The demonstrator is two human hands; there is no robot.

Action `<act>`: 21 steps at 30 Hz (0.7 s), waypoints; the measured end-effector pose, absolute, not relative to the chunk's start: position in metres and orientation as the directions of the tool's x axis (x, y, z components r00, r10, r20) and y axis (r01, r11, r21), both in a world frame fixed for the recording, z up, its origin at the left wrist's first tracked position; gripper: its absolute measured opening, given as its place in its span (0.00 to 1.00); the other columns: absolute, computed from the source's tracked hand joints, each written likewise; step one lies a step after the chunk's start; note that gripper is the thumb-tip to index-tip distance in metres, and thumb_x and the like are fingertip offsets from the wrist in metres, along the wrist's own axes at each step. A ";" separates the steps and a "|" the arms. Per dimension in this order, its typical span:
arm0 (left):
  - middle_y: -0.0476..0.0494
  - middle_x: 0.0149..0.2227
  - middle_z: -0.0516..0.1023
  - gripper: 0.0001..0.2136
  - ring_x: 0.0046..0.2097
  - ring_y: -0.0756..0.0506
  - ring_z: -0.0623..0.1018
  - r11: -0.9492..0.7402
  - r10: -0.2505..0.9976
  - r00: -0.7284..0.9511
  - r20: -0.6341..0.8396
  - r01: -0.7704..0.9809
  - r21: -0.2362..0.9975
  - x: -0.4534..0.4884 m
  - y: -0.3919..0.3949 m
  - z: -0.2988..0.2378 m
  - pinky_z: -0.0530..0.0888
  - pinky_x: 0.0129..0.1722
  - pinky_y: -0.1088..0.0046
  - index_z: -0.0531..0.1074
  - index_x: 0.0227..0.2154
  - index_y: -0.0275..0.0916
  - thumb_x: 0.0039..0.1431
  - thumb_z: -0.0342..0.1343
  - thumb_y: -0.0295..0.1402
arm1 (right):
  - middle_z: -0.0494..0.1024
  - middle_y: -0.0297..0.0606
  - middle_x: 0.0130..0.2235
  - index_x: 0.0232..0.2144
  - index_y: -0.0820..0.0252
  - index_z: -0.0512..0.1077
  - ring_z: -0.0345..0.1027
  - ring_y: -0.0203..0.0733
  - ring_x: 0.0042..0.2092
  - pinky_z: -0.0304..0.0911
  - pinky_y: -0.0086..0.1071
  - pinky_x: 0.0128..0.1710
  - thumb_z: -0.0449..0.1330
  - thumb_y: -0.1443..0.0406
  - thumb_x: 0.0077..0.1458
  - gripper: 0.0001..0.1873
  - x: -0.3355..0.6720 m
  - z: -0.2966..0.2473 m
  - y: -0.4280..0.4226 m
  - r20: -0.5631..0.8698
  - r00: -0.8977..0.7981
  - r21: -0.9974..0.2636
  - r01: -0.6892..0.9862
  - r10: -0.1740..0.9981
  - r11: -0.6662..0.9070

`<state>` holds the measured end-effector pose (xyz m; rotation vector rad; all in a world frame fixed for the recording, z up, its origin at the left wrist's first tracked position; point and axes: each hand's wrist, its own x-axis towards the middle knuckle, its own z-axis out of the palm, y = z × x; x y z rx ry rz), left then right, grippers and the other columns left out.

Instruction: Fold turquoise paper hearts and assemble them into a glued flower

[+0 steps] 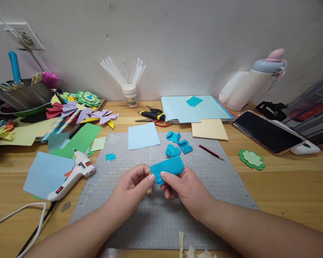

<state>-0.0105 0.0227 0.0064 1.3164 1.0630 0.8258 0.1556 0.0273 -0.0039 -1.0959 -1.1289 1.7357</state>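
Observation:
A folded piece of blue paper (168,167) is held above the cutting mat between both hands. My left hand (136,184) pinches its left end between thumb and fingers. My right hand (184,182) grips it from the right, thumb pressed on the front and fingers behind. A small folded flap hangs at its lower edge, partly covered by the thumbs. Just beyond lie several folded blue paper pieces (173,150) on the grey cutting mat (118,222). Small blue scraps (110,157) sit at the mat's left.
On the left, a hot glue gun (72,175) with its cord rests by blue and green paper. Scissors (154,109), a paper cup of white sticks (130,96) and stacked paper (180,109) stand at the back. A pencil (211,152), phone (267,130) and bottle (251,86) are right.

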 end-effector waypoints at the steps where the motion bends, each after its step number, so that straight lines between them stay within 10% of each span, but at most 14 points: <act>1: 0.48 0.23 0.70 0.15 0.28 0.48 0.68 0.127 0.925 0.348 -0.151 0.090 0.988 -0.009 0.022 0.006 0.64 0.30 0.72 0.66 0.21 0.38 0.58 0.52 0.43 | 0.69 0.29 0.20 0.20 0.61 0.67 0.61 0.30 0.20 0.57 0.26 0.21 0.58 0.57 0.49 0.14 0.155 -0.004 0.027 -0.236 -0.335 -0.943 -0.149 0.912 -0.299; 21: 0.47 0.25 0.76 0.09 0.29 0.49 0.72 0.183 0.888 0.415 -0.196 0.070 0.981 -0.005 0.023 0.010 0.66 0.30 0.75 0.74 0.25 0.36 0.56 0.57 0.36 | 0.65 0.27 0.17 0.19 0.59 0.64 0.58 0.31 0.20 0.53 0.26 0.20 0.59 0.59 0.44 0.11 0.153 -0.001 0.027 -0.294 -0.350 -0.945 -0.036 0.889 -0.326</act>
